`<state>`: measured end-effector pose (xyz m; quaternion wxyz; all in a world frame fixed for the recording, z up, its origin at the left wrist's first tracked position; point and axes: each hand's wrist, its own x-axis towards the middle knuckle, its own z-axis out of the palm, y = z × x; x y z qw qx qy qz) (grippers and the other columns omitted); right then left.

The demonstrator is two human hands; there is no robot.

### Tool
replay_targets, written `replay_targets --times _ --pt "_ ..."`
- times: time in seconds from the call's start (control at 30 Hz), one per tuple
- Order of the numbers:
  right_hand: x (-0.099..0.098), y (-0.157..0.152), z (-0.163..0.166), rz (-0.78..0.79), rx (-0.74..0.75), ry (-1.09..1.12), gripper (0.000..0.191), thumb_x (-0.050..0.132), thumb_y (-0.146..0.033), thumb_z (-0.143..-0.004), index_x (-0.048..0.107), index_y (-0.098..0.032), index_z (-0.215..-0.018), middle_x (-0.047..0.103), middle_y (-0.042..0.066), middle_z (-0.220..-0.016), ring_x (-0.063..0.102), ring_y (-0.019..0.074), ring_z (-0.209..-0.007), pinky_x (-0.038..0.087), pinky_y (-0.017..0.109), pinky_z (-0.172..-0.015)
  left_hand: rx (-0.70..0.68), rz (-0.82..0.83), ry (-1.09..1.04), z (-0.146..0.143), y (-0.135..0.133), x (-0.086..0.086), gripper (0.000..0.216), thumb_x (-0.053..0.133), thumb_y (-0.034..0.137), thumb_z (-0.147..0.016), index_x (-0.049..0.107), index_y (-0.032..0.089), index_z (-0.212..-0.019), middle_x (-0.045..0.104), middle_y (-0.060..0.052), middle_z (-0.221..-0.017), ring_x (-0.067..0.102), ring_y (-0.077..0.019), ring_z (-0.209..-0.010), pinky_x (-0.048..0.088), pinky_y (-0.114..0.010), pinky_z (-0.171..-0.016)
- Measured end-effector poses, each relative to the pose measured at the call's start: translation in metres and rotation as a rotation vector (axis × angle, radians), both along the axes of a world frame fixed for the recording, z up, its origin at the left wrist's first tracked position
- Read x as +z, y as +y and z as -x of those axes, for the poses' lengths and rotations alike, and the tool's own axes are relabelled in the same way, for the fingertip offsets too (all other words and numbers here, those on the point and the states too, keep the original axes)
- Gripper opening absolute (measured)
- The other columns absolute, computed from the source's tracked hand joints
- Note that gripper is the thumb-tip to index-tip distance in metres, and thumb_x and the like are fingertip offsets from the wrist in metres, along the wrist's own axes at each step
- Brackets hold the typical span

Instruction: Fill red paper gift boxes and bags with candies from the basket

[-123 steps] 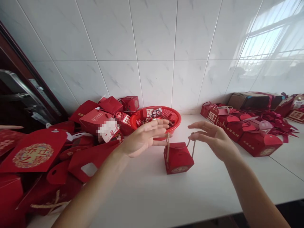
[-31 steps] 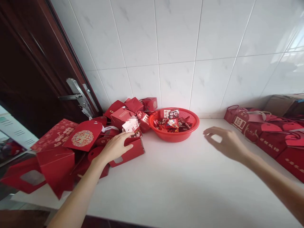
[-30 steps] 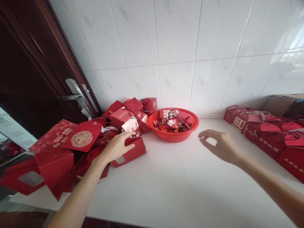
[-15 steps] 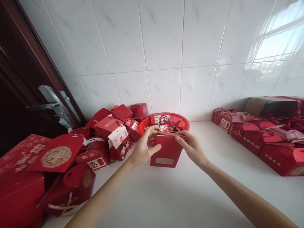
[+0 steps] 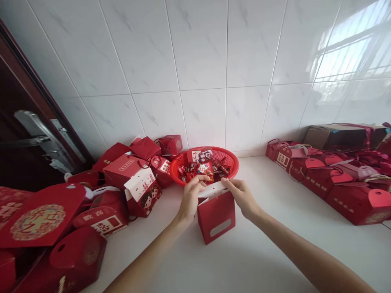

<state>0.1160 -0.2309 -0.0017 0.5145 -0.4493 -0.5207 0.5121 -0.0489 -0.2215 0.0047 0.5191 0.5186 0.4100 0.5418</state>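
Observation:
A red gift box (image 5: 210, 215) with a pale oblong window stands upright in front of me on the white surface. Its white top flap (image 5: 214, 188) is raised above the opening. My left hand (image 5: 190, 198) pinches the flap's left end between thumb and fingers. At the right end, my right hand (image 5: 242, 196) grips the same flap with its thumb on the near side. Just behind the box sits a red plastic basket (image 5: 234, 163) holding wrapped candies (image 5: 205, 170) and a small printed card (image 5: 195, 156). The inside of the box is hidden from me.
On the left are piled red gift boxes (image 5: 124, 165), one with a white flap and cartoon figures (image 5: 149, 200). More red boxes (image 5: 320, 179) line the right, before a cardboard box (image 5: 336, 137) with ribbon. A tiled wall (image 5: 201, 61) rises behind; a door handle (image 5: 33, 140) is at left.
The red box has come nearer to me and away from the basket, whose candies now show more. Its flap has tilted up, showing white, with both hands at its ends.

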Motion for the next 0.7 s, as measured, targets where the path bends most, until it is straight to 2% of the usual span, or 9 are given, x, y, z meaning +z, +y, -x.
replay_targets --times 0.13,0.27,0.33,0.5,0.6,0.7 --pt "-0.006 -0.001 0.004 0.044 -0.041 0.016 0.049 0.062 -0.063 -0.075 0.049 -0.019 -0.059 0.049 -0.002 -0.055 0.042 0.0123 -0.053 0.030 0.026 -0.052 -0.073 -0.003 0.082 0.003 0.002 0.000 0.014 0.053 0.027 -0.060 0.063 0.017 -0.065 0.060 -0.001 -0.073 0.052 -0.0153 -0.067 0.039 -0.025 -0.061" --pt "-0.012 -0.001 0.004 -0.025 -0.096 0.019 0.047 0.056 -0.061 -0.083 0.044 -0.020 -0.063 0.047 -0.003 -0.060 0.042 0.0129 -0.058 0.033 0.026 -0.056 -0.094 0.011 0.075 0.005 0.004 0.002 0.017 0.054 0.028 -0.062 0.065 0.018 -0.069 0.062 -0.001 -0.075 0.052 -0.0156 -0.066 0.039 -0.026 -0.062" --pt "-0.012 0.001 0.001 -0.090 -0.117 0.008 0.044 0.054 -0.060 -0.085 0.047 -0.020 -0.066 0.050 -0.002 -0.064 0.044 0.0137 -0.060 0.036 0.026 -0.058 -0.114 0.010 0.069 0.007 0.004 0.002 0.018 0.055 0.028 -0.063 0.067 0.018 -0.072 0.064 -0.001 -0.077 0.053 -0.0157 -0.067 0.040 -0.026 -0.064" --pt "0.008 0.017 -0.012 -0.279 -0.167 -0.027 0.038 0.049 -0.051 -0.086 0.063 -0.019 -0.072 0.061 0.002 -0.077 0.044 0.0123 -0.057 0.040 0.028 -0.060 -0.184 -0.074 0.066 0.013 0.000 0.007 0.021 0.058 0.028 -0.068 0.072 0.017 -0.079 0.070 -0.003 -0.085 0.060 -0.0189 -0.078 0.044 -0.028 -0.073" --pt "0.024 0.039 -0.020 -0.350 -0.226 -0.013 0.032 0.053 -0.046 -0.080 0.062 -0.019 -0.067 0.062 0.002 -0.072 0.044 0.0115 -0.055 0.040 0.028 -0.058 -0.219 -0.113 0.012 0.016 0.004 0.017 0.031 0.059 0.035 -0.076 0.073 0.015 -0.095 0.073 -0.007 -0.094 0.064 -0.0217 -0.086 0.047 -0.031 -0.080" --pt "0.035 0.067 -0.022 -0.323 -0.254 0.004 0.024 0.059 -0.042 -0.071 0.060 -0.019 -0.066 0.064 0.002 -0.068 0.045 0.0111 -0.052 0.039 0.027 -0.054 -0.220 -0.148 0.045 0.020 0.023 0.028 0.037 0.061 0.040 -0.079 0.071 0.017 -0.106 0.074 -0.008 -0.099 0.067 -0.0224 -0.090 0.050 -0.034 -0.088"
